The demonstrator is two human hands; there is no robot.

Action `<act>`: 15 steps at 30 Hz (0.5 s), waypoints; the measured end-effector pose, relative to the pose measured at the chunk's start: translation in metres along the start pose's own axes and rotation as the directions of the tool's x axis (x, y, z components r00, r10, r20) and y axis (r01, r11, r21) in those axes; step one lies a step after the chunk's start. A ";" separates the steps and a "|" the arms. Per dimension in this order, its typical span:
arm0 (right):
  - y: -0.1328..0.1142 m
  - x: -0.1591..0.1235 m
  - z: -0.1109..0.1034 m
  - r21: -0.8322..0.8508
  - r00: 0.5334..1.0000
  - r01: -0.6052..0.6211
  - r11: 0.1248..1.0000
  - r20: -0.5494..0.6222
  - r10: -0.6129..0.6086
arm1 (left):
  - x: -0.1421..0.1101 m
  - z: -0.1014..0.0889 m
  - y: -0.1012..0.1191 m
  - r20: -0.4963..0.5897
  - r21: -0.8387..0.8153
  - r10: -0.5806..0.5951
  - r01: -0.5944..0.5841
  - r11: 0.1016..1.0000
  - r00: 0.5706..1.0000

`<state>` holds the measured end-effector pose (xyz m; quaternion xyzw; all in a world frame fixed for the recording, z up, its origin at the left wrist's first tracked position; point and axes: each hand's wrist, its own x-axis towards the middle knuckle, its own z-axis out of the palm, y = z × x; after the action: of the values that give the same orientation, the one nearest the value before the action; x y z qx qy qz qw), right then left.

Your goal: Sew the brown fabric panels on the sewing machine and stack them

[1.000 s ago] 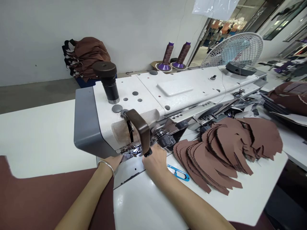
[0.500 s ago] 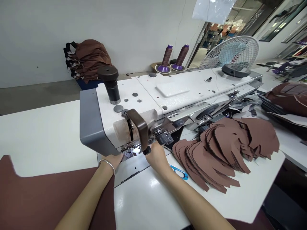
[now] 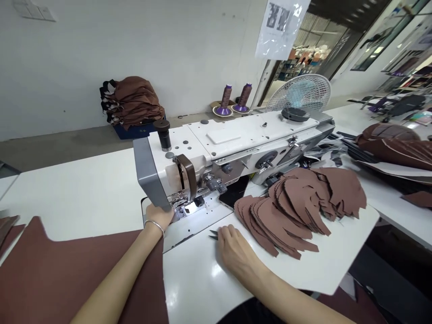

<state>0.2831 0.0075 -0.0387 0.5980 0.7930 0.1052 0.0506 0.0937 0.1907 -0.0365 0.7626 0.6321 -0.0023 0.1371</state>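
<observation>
My left hand [image 3: 159, 217], with a silver bangle at its wrist, reaches under the head of a white sewing machine [image 3: 224, 135], beside the lit needle area. Its fingertips are hidden there, so I cannot see what they touch. On the white tabletop in front of the machine, my right hand [image 3: 235, 249] is closed over a pair of thread snips [image 3: 213, 234]. Only the dark blades poke out to the left of its fingers; the handle is covered. A large brown sheet of material [image 3: 84, 270] lies under my left forearm.
Fanned brown cut pieces [image 3: 293, 207] lie right of my right hand. A dark phone-like slab [image 3: 234, 191] rests beneath the machine arm. Two brown thread cones [image 3: 227, 99] and a fan [image 3: 299, 92] stand behind; a blue crate [image 3: 133, 130] holds brown pieces by the wall.
My right hand has drawn back from the needle area towards me and closed over the blue-handled snips on the table. My left hand stays by the needle. The view has shifted.
</observation>
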 end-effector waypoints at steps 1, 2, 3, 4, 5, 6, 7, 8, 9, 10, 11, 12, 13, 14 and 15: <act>-0.002 -0.002 0.002 0.001 0.998 0.063 0.998 -0.032 -0.063 | -0.002 -0.003 -0.001 0.008 0.023 -0.009 0.009 1.000 1.000; -0.005 -0.002 0.002 0.014 0.993 0.104 0.994 -0.051 -0.104 | -0.004 -0.005 -0.001 0.015 0.045 -0.019 0.019 0.999 1.000; -0.008 0.001 0.001 0.039 0.991 0.126 0.991 -0.056 -0.124 | -0.007 -0.007 -0.002 0.018 0.064 -0.028 0.027 0.998 0.999; -0.012 0.005 -0.001 0.073 0.991 0.126 0.989 -0.051 -0.122 | -0.010 -0.008 -0.002 0.015 0.082 -0.030 0.029 0.996 0.999; -0.017 0.013 -0.003 0.117 0.995 0.097 0.988 -0.039 -0.093 | -0.013 -0.010 -0.002 0.008 0.097 -0.028 0.027 0.995 1.000; -0.023 0.022 -0.004 0.163 0.999 0.042 0.986 -0.023 -0.038 | -0.015 -0.011 -0.002 -0.003 0.110 -0.020 0.020 0.994 1.000; -0.029 0.032 -0.006 0.202 0.999 -0.032 0.979 -0.008 0.034 | -0.018 -0.012 -0.001 -0.012 0.122 -0.009 0.010 0.993 1.000; -0.035 0.044 -0.006 0.229 0.994 -0.108 0.967 0.003 0.110 | -0.020 -0.013 -0.001 -0.020 0.133 0.005 -0.002 0.991 1.000; -0.042 0.056 -0.006 0.247 0.983 -0.177 0.953 0.007 0.181 | -0.022 -0.014 0.000 -0.027 0.144 0.020 -0.016 0.990 0.999; -0.047 0.068 -0.006 0.260 0.972 -0.229 0.938 0.006 0.236 | -0.023 -0.016 0.000 -0.033 0.153 0.038 -0.033 0.988 0.999; -0.052 0.079 -0.005 0.269 0.962 -0.262 0.927 0.002 0.272 | -0.025 -0.017 0.000 -0.039 0.161 0.057 -0.050 0.986 0.998; -0.057 0.088 -0.005 0.277 0.955 -0.286 0.917 -0.002 0.298 | -0.027 -0.017 0.000 -0.043 0.167 0.074 -0.066 0.984 0.996; -0.061 0.096 -0.004 0.289 0.945 -0.312 0.905 -0.003 0.327 | -0.029 -0.018 0.000 -0.046 0.171 0.089 -0.080 0.982 0.995; -0.065 0.102 -0.005 0.301 0.935 -0.337 0.892 -0.003 0.355 | -0.030 -0.018 0.000 -0.047 0.172 0.102 -0.092 0.981 0.994; -0.068 0.107 -0.005 0.316 0.926 -0.356 0.879 -0.005 0.377 | -0.031 -0.018 -0.001 -0.047 0.170 0.112 -0.103 0.980 0.993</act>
<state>0.1887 0.0920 -0.0442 0.7338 0.6733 0.0072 -0.0906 0.0835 0.1647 -0.0143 0.8042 0.5912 -0.0263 0.0546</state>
